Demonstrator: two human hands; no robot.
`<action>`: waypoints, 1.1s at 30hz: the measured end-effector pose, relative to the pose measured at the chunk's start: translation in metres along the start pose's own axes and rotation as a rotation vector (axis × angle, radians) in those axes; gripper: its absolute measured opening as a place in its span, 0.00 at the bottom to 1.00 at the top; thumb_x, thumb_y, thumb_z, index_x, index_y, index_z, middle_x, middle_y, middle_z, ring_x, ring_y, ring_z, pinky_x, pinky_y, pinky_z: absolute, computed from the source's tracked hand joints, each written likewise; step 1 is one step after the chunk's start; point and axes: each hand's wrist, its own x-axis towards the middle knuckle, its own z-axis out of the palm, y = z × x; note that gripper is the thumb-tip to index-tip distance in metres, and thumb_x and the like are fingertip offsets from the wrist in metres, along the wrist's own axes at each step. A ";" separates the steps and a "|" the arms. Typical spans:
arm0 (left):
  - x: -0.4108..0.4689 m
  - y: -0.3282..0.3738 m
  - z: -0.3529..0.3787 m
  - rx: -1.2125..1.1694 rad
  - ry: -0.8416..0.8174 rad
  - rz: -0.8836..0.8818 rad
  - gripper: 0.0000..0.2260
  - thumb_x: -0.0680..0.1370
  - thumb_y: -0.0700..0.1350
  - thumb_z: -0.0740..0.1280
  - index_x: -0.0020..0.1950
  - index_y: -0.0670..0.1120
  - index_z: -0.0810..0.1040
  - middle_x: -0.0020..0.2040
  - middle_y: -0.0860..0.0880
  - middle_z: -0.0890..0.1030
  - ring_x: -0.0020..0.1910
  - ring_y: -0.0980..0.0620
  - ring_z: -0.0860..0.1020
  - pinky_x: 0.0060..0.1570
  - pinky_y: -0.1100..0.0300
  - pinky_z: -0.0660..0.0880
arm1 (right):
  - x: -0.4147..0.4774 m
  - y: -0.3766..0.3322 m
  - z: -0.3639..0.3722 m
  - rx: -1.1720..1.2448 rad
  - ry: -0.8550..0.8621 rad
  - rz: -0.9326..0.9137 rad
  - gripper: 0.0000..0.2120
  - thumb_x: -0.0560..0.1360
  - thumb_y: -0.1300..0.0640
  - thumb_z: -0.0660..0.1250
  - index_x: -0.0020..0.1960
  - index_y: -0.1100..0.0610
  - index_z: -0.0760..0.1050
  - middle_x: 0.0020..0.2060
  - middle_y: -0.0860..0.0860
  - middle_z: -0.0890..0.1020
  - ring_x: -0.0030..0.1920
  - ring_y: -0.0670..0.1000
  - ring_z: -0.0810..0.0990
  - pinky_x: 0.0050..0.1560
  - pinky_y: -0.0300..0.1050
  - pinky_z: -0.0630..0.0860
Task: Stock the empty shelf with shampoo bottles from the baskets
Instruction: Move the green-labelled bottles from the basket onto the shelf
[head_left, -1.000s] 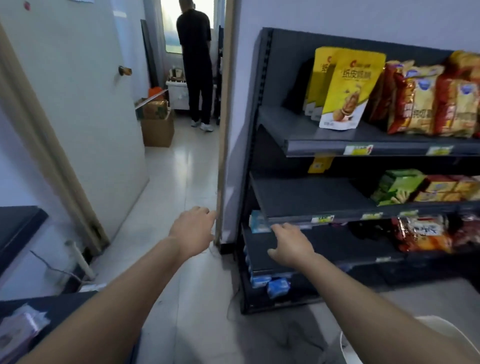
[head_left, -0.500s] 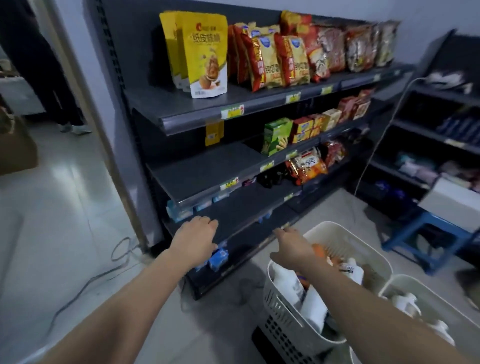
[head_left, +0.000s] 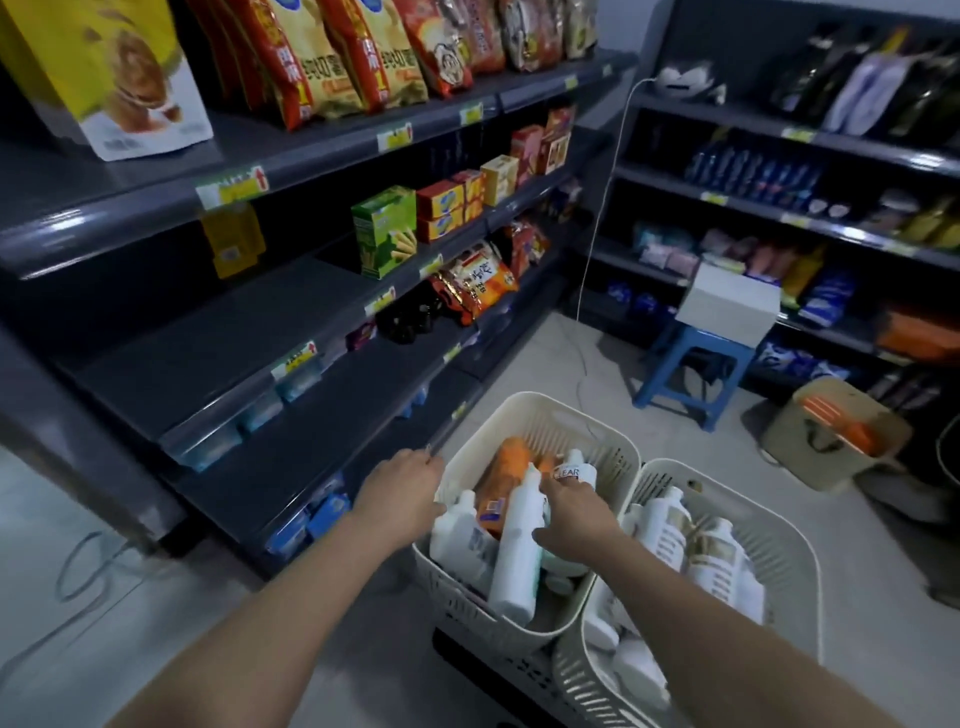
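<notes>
Two cream baskets stand on the floor before the dark shelving. The left basket (head_left: 543, 413) holds a tall white shampoo bottle (head_left: 517, 561), an orange bottle (head_left: 506, 467), a white bottle labelled CLEAR (head_left: 577, 467) and a small white bottle (head_left: 457, 532). The right basket (head_left: 774, 525) holds several white bottles (head_left: 717, 561). My right hand (head_left: 579, 517) is inside the left basket, thumb and fingers curled around the tall white bottle. My left hand (head_left: 402, 493) hovers over that basket's left rim, fingertips at the small white bottle. The low shelf board (head_left: 311, 421) beside the baskets is bare.
Snack bags (head_left: 332, 57) and boxes (head_left: 384, 234) fill the upper shelves. A blue stool (head_left: 691, 374) carrying a white box (head_left: 727, 304) stands ahead on the right, with a beige bin (head_left: 831, 436) past it. A white cable (head_left: 597, 223) hangs in the corner; a grey cable (head_left: 88, 566) lies on the floor at left.
My view swung right from the doorway to the shelves and baskets. Both hands dropped from the air onto the left basket, and the right hand closed around the tall white bottle.
</notes>
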 end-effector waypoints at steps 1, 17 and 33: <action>0.010 0.008 0.006 -0.009 -0.015 0.010 0.18 0.77 0.52 0.66 0.62 0.44 0.72 0.60 0.46 0.74 0.62 0.45 0.71 0.58 0.50 0.72 | 0.004 0.009 0.001 0.002 -0.010 0.006 0.30 0.74 0.51 0.68 0.73 0.55 0.65 0.66 0.57 0.73 0.66 0.59 0.70 0.62 0.50 0.72; 0.105 0.070 0.115 -0.266 -0.388 -0.068 0.33 0.73 0.60 0.67 0.74 0.49 0.63 0.67 0.46 0.73 0.60 0.44 0.76 0.54 0.50 0.75 | 0.090 0.088 0.017 0.042 -0.158 0.115 0.27 0.76 0.51 0.66 0.72 0.58 0.65 0.65 0.58 0.73 0.66 0.58 0.70 0.65 0.50 0.69; 0.157 0.076 0.176 -0.697 -0.559 -0.341 0.43 0.50 0.71 0.71 0.62 0.57 0.72 0.54 0.55 0.80 0.49 0.52 0.80 0.46 0.54 0.77 | 0.174 0.097 0.070 0.933 -0.168 0.756 0.19 0.72 0.57 0.74 0.60 0.63 0.76 0.52 0.58 0.83 0.50 0.57 0.83 0.38 0.44 0.79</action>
